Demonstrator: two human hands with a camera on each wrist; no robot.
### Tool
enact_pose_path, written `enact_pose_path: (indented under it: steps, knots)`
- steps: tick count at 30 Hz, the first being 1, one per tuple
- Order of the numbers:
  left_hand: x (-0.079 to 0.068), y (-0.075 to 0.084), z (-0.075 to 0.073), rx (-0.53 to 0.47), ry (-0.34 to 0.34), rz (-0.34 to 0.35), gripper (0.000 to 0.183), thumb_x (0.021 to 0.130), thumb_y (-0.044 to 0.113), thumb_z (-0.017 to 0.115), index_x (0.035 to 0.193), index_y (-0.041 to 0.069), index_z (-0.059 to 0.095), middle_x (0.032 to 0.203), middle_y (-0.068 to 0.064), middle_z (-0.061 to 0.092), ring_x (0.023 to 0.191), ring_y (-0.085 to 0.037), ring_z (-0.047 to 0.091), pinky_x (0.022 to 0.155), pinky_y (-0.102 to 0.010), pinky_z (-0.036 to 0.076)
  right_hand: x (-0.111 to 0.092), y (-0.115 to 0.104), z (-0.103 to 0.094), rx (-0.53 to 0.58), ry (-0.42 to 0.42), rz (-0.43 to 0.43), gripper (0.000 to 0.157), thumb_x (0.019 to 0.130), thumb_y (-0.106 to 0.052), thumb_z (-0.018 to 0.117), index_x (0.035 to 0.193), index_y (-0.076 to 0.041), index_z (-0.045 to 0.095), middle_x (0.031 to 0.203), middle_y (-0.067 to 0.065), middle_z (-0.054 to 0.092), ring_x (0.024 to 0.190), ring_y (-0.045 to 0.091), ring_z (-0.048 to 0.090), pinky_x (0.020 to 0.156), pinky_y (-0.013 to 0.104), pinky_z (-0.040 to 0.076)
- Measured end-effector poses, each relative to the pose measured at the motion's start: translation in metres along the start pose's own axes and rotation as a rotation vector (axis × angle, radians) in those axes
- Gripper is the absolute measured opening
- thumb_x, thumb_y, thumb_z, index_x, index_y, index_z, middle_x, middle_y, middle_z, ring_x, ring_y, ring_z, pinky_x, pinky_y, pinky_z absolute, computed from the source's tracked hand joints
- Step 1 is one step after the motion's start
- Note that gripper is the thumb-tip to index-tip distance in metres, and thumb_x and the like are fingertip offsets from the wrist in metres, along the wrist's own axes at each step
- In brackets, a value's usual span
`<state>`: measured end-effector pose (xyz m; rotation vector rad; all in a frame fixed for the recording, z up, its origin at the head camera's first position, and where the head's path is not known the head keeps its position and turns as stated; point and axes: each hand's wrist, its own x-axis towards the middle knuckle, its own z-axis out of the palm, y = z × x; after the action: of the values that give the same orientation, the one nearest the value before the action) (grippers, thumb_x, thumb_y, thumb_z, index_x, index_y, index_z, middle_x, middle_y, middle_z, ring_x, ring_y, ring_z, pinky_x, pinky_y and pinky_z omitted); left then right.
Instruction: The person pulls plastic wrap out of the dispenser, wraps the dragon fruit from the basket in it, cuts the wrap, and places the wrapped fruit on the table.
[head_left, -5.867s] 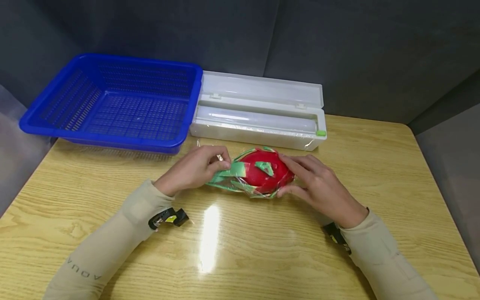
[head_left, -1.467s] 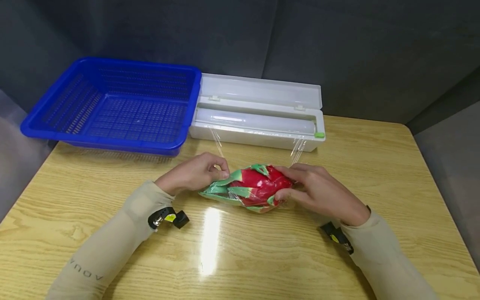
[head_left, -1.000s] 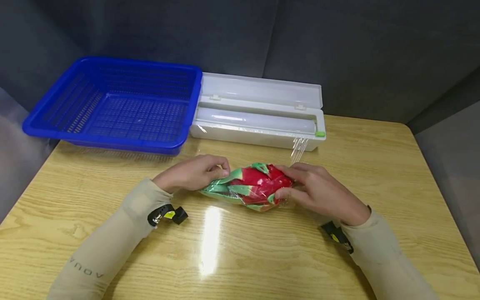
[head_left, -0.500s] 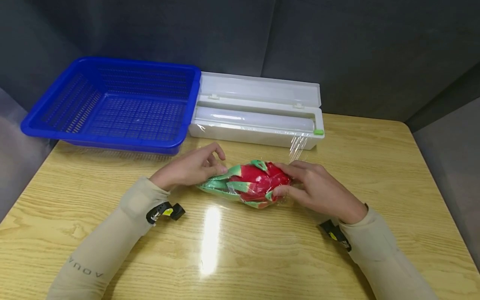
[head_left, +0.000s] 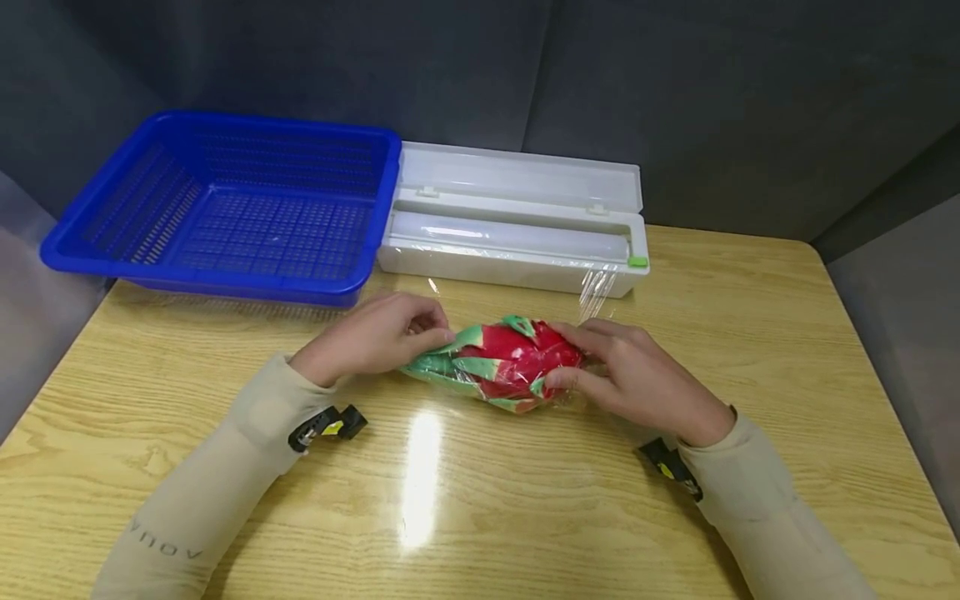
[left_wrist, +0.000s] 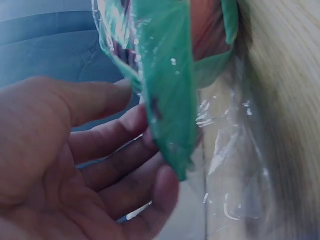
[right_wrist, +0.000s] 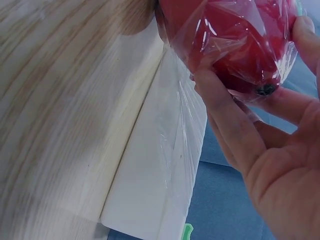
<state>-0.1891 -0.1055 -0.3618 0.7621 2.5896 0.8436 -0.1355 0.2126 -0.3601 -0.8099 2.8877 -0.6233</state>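
Note:
A red dragon fruit [head_left: 517, 358] with green leaf tips lies in front of me, wrapped in clear plastic wrap [right_wrist: 235, 30]. My right hand [head_left: 637, 375] grips its rounded right end between thumb and fingers, as the right wrist view shows. At the leafy end, my left hand [head_left: 382, 333] holds the tips, thumb beside a green leaf [left_wrist: 167, 75] and fingers curled behind it. Loose film [left_wrist: 235, 160] hangs near those leaves. From the fruit's right end, creased film [head_left: 597, 287] stretches back to the roll [head_left: 510, 237] in a white dispenser box [head_left: 465, 263].
The dispenser's white lid [head_left: 517, 175] stands raised at the back, with a green slider [head_left: 637, 262] at the box's right end. A blue plastic basket [head_left: 225, 279] sits at the back left of the wooden table [head_left: 570, 517], beside the dispenser. Dark cloth [head_left: 712, 117] hangs behind.
The dragon fruit has turned and come toward me since the earliest frame, drawing film out. The film's left-side strands have since slackened. My left fingers lifted, then came back down onto the leaf tips.

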Motion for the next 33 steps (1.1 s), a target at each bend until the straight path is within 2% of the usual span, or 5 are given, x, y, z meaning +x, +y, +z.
enact_pose_path:
  steps: [6,15,22,27,33]
  knots:
    - [-0.005,0.003,-0.005,0.003,-0.027,0.045,0.026,0.099,0.038,0.068,0.112,0.017,0.079,0.101,0.005,0.079,0.086,-0.010,0.069,0.082,-0.033,0.057,0.000,0.001,0.001,-0.003,0.014,-0.009,0.067,0.093,-0.045,0.075,0.143,-0.003,0.060,0.128,0.016,0.072,0.100,0.022,0.071,0.081,0.036,0.063]
    - [-0.010,0.010,-0.005,0.137,-0.141,0.076,0.079,0.074,0.047,0.091,0.141,0.015,0.063,0.125,0.000,0.076,0.110,-0.017,0.072,0.098,-0.041,0.059,0.000,0.000,0.003,0.000,0.022,-0.007,0.068,0.094,-0.046,0.074,0.143,-0.002,0.060,0.129,0.014,0.069,0.105,0.024,0.070,0.083,0.038,0.064]
    - [-0.013,0.021,0.006,0.289,-0.100,0.160,0.072,0.080,0.033,0.090,0.140,0.008,0.060,0.119,-0.005,0.074,0.104,-0.020,0.071,0.093,-0.039,0.061,0.001,-0.002,0.006,0.045,0.042,0.022,0.066,0.091,-0.046,0.076,0.139,-0.003,0.063,0.139,0.011,0.062,0.115,0.027,0.067,0.087,0.041,0.064]
    - [-0.019,0.026,0.013,0.471,-0.054,0.251,0.090,0.082,0.038,0.088,0.152,0.003,0.044,0.114,-0.014,0.075,0.095,-0.026,0.076,0.081,-0.040,0.064,0.001,-0.001,0.008,0.023,0.096,-0.026,0.064,0.088,-0.042,0.079,0.137,-0.004,0.065,0.133,0.012,0.066,0.111,0.025,0.069,0.087,0.041,0.064]
    - [-0.018,0.029,0.025,0.649,0.091,0.379,0.084,0.084,0.031,0.086,0.149,-0.002,0.045,0.097,-0.014,0.075,0.072,-0.024,0.074,0.060,-0.036,0.061,0.000,0.000,0.008,0.005,0.129,-0.049,0.064,0.088,-0.041,0.080,0.137,-0.004,0.065,0.128,0.013,0.069,0.104,0.024,0.071,0.082,0.039,0.065]
